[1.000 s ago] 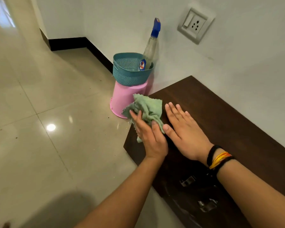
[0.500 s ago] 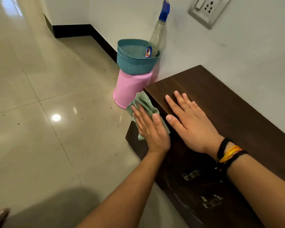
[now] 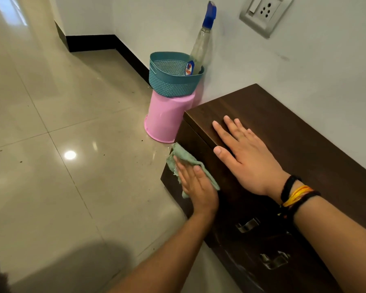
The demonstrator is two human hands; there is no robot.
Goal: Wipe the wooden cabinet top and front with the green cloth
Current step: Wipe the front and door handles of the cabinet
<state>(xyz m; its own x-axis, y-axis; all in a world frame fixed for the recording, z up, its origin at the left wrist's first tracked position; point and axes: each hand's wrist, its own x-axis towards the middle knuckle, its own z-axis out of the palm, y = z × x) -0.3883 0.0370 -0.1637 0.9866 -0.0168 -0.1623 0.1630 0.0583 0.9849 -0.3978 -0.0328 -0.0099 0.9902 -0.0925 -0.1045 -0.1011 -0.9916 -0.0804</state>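
A low dark wooden cabinet [image 3: 294, 127] stands against the white wall at the right. My left hand [image 3: 197, 187] presses the green cloth [image 3: 179, 154] flat against the cabinet's front face, near its left corner and low down. Part of the cloth sticks out above and left of the fingers. My right hand [image 3: 243, 157] lies flat, fingers spread, on the cabinet top by the front edge; it holds nothing. Dark and yellow bands circle that wrist.
An upturned pink bucket [image 3: 167, 119] stands on the floor just left of the cabinet, with a teal basket [image 3: 169, 81] on top holding a spray bottle [image 3: 201, 49]. Two metal handles [image 3: 247, 225] sit on the cabinet front. A wall socket [image 3: 264, 11] is above. Glossy tiled floor spreads left.
My left hand has carried the cloth off the top's corner, over the edge and down the front face. My right hand stays flat on the top.
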